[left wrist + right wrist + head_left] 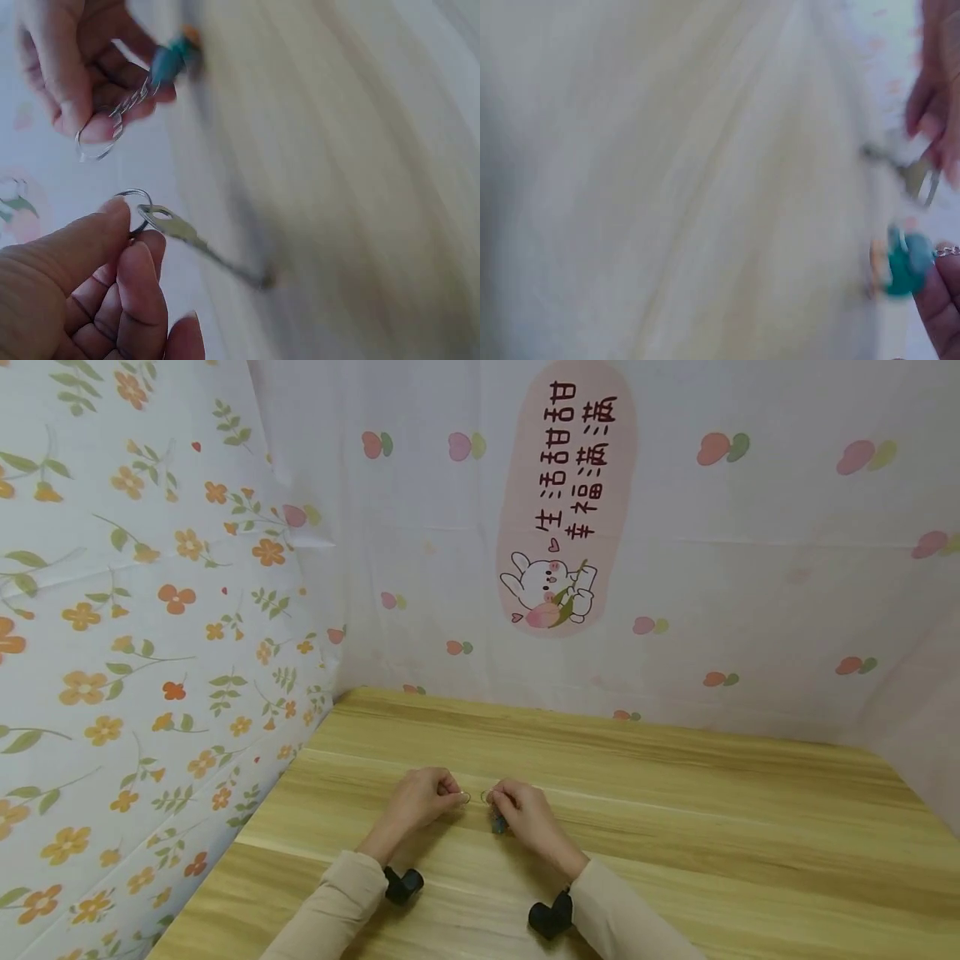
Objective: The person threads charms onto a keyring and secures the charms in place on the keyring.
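Over the wooden table my two hands face each other, a small gap between them. My left hand [422, 797] pinches a metal split ring [148, 198] between thumb and index finger; a key [178, 227] hangs from it, its blade pointing away from the fingers. With thumb and fingers my right hand [531, 817] holds a keychain by its silver ring [96, 157]. From that ring a short chain [135, 99] leads to a teal figurine [909, 266] with an orange part. The two rings are apart, close together in the left wrist view.
The wood-grain table [712, 827] extends on both sides of the hands. A floral cloth [150, 652] hangs along the left, and a printed curtain [420, 560] hangs behind the table's far edge. Black wrist devices [551, 917] sit at both sleeve cuffs.
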{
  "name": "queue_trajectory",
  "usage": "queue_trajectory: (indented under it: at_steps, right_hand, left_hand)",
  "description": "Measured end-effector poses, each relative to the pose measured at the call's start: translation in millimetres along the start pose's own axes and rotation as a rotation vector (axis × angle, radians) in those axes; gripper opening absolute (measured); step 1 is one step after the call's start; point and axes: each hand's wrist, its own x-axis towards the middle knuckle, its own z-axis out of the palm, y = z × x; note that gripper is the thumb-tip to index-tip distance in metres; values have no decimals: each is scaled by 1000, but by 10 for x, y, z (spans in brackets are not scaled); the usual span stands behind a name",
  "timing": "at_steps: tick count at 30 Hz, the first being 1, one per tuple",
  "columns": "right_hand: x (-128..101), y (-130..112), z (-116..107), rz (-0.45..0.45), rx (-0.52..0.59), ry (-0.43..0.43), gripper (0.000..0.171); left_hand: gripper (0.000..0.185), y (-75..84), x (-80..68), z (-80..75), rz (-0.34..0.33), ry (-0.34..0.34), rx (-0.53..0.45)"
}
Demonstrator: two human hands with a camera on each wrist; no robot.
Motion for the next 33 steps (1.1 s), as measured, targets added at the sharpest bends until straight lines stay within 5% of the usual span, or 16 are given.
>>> queue_trajectory:
  at_steps: [3, 5, 17, 23, 33]
  right_hand:
    - [-93, -46, -103, 71, 273, 10, 21]
    - [-157, -77, -172, 82, 360, 35, 22]
    - [-551, -190, -509, 202, 473, 262, 22]
    - [-693, -246, -589, 199, 436, 320, 17]
    - [-872, -304, -621, -52, 144, 437, 2]
  left_hand:
    - [14, 138, 8, 50, 29, -28, -99]
    - [12, 230, 8, 88, 55, -56, -150]
    - [9, 672, -71, 208, 110, -180, -384]
    - [8, 859, -139, 240, 136, -206, -392]
    - [8, 1032, -213, 305, 171, -222, -400]
